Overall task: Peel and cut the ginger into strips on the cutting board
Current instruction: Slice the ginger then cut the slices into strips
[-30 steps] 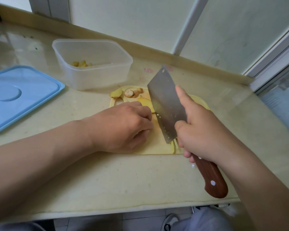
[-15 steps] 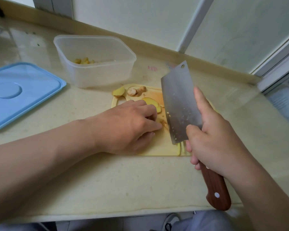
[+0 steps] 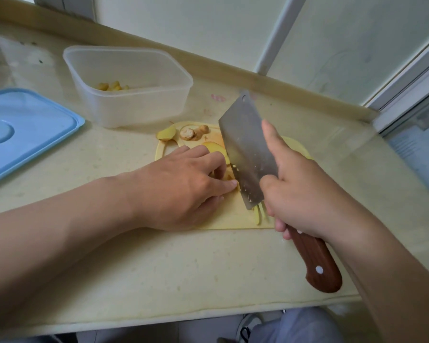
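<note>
There are two hands, one cleaver [image 3: 245, 154], one cutting board [image 3: 233, 220], one clear plastic tub [image 3: 134, 110] and one blue lid [image 3: 22, 129], all on a pale counter [image 3: 183, 268].

The ginger slices [image 3: 218, 152] lie at the middle of the frame on the yellow board. They are peeled, pale yellow and smooth, and partly hidden under the left hand [image 3: 183, 186]. Its fingers are bent down over them and pin them to the board, with the fingertips just beside the blade.

Three small trimmed ginger bits [image 3: 187, 133] sit in a row at the board's upper left edge, with brownish skin showing. A few thin cut strips [image 3: 258, 215] lie by the heel of the blade, at the board's lower edge.

The right hand [image 3: 300, 194] grips the cleaver. Its forefinger is stretched along the flat of the blade and the other fingers are wrapped round the brown wooden handle. The blade stands tilted, edge down, against the slices.

The tub, at upper left, holds a small heap of yellow pieces [image 3: 109, 85] in its far corner. The lid lies flat at the left edge, apart from the tub.
</note>
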{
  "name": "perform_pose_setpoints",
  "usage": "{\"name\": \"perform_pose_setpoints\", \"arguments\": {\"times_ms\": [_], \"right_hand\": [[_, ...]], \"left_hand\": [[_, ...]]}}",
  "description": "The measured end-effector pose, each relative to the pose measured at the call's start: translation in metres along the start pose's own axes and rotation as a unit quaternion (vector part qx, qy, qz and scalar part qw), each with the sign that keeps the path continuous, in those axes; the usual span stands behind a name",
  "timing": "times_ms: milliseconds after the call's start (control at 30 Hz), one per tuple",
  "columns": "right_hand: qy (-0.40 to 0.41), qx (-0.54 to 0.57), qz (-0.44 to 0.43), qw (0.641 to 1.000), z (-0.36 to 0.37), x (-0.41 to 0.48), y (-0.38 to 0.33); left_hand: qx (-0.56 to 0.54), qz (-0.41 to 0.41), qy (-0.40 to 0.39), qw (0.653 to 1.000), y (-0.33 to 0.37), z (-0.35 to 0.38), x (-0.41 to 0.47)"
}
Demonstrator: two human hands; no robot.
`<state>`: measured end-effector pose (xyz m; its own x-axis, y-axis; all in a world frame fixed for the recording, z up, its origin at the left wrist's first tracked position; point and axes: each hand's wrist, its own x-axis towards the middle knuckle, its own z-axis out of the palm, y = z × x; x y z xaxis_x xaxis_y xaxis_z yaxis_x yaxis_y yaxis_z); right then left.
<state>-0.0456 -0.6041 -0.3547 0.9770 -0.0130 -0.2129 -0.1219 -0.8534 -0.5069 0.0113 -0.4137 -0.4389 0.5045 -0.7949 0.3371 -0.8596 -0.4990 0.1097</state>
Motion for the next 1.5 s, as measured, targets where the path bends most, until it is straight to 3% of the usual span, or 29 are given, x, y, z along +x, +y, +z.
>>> {"name": "perform_pose_setpoints", "arguments": {"times_ms": [267, 600, 767, 900, 1067, 1200, 1400, 1500], "right_hand": [[-0.011, 0.012, 0.023, 1.000, -0.002, 0.008, 0.000], [0.063, 0.150, 0.028, 0.986, -0.015, 0.012, 0.026], [0.043, 0.182, 0.039, 0.982, -0.027, 0.013, 0.040], [0.029, 0.187, 0.033, 0.981, -0.029, 0.010, 0.048], [0.007, 0.179, 0.004, 0.984, -0.030, 0.004, 0.047], [-0.002, 0.183, -0.015, 0.983, -0.026, 0.003, 0.046], [0.030, 0.206, -0.029, 0.978, -0.030, 0.006, 0.049], [0.028, 0.211, -0.031, 0.977, -0.031, 0.008, 0.046]], "left_hand": [[-0.001, 0.004, 0.001, 1.000, -0.001, 0.001, 0.000], [0.003, 0.025, 0.001, 1.000, 0.000, -0.001, 0.000], [-0.032, 0.031, 0.057, 0.997, 0.002, -0.007, 0.006], [-0.102, -0.089, 0.147, 0.980, -0.008, -0.017, 0.013], [-0.124, -0.246, 0.099, 0.956, -0.013, -0.025, 0.035], [-0.168, -0.311, 0.069, 0.933, -0.008, -0.024, 0.047], [-0.266, -0.410, 0.152, 0.859, -0.014, -0.035, 0.045], [-0.313, -0.428, 0.136, 0.837, -0.011, -0.042, 0.037]]}}
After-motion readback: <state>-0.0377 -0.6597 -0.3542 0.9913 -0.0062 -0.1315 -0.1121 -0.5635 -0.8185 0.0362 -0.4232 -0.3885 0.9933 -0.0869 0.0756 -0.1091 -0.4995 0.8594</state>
